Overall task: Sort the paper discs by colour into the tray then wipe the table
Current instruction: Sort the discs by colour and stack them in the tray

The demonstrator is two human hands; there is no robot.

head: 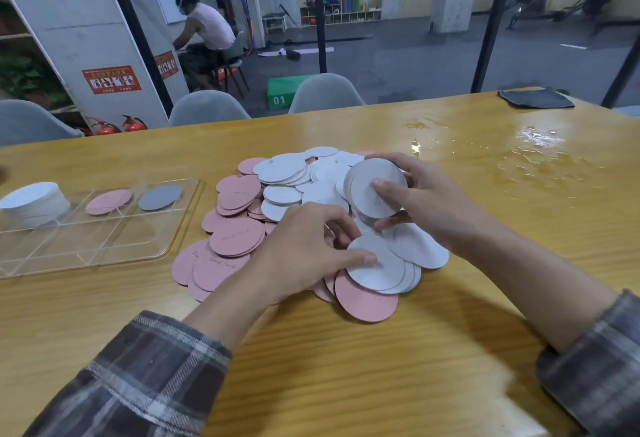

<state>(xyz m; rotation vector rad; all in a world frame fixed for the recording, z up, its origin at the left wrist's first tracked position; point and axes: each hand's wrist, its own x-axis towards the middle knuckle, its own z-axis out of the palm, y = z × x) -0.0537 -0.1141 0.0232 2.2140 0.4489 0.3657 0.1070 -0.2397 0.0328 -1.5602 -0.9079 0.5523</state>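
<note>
Right fingers (385,187) grip one white stack (363,180); left fingers (362,258) pinch one white disc (382,275).

We are gripping stack of pale discs (374,190) in right hand (426,201), tilted on edge above pile (242,214) of pink and white discs. Left hand (304,249) is pinching white disc (381,270) at pile's near edge. Clear tray (104,256) is sitting left on table (346,367), holding white stack (34,201), pink disc (108,201), grey disc (160,197) in separate compartments. Dark cloth (535,98) is lying at far right corner, near wet patch (533,145).
</note>
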